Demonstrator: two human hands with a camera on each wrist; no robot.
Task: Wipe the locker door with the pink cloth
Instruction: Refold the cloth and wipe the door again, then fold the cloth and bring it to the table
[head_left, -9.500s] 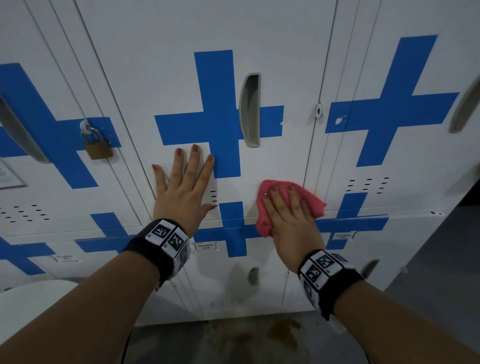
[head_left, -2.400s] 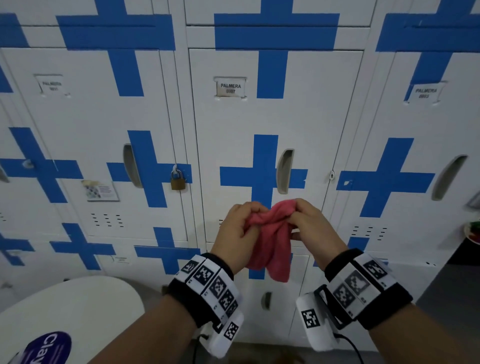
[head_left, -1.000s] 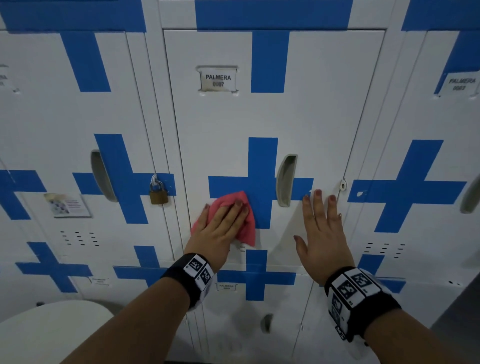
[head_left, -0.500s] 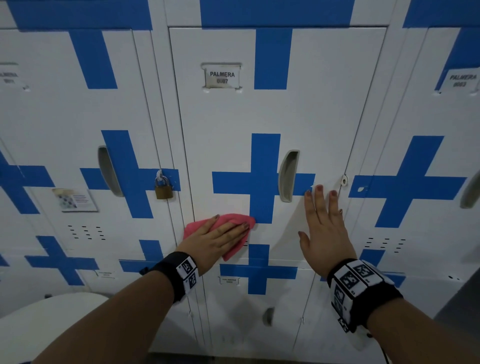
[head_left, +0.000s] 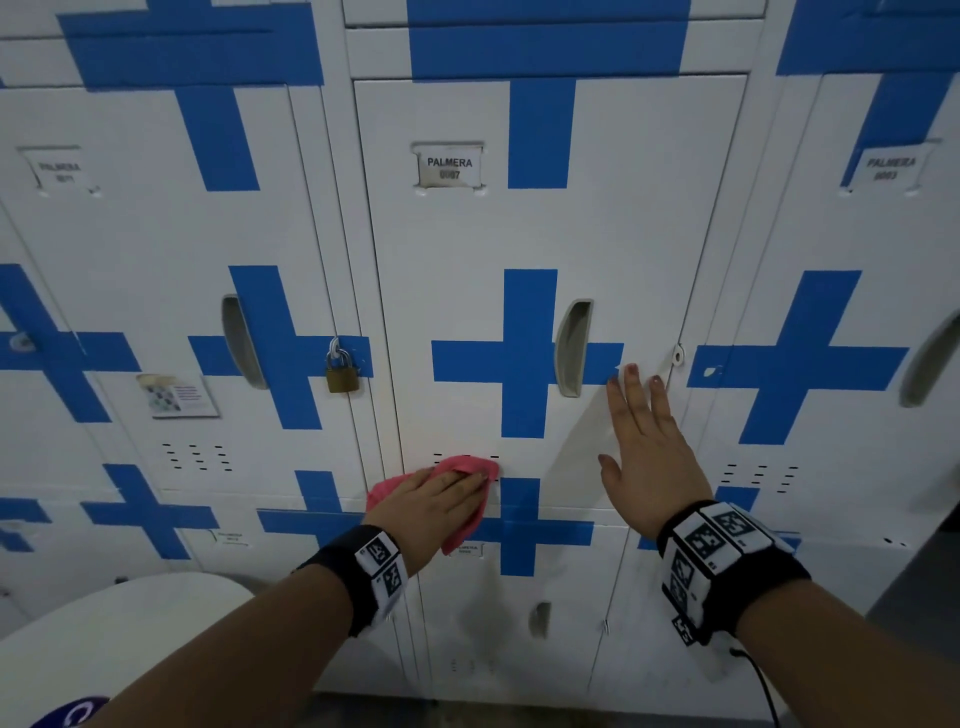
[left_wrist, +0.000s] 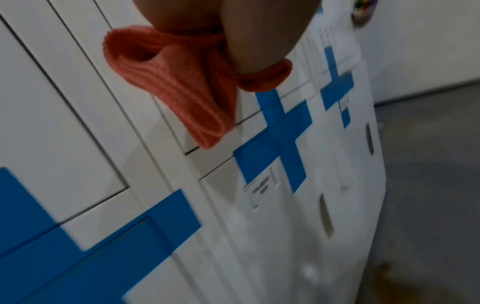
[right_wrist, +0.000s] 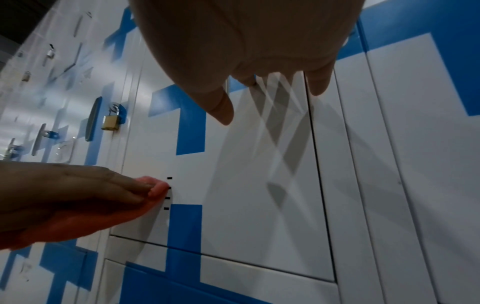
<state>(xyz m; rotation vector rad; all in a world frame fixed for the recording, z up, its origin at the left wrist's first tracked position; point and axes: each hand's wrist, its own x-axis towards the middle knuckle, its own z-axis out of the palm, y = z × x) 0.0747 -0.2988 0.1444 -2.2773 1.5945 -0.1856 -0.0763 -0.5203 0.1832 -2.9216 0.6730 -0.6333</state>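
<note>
Left hand (head_left: 435, 499), fingers flat, presses the cloth (head_left: 457, 530) on the door's (head_left: 545, 228) lower-left corner; unwiped panel lies up-right, toward the open, bracing right hand (head_left: 644, 457).

pink cloth (head_left: 462, 501) folded, flat against white locker door (head_left: 545, 234), low left corner

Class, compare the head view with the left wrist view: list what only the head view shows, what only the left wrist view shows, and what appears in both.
Only the head view shows the right hand flat on the locker door, the PALMERA name label, the door's recessed handle and the brass padlock on the neighbouring locker.

Only the left wrist view shows the grey floor and the cloth's folded layers hanging below the palm.

Both show the left hand pressing the pink cloth against the door.
</note>
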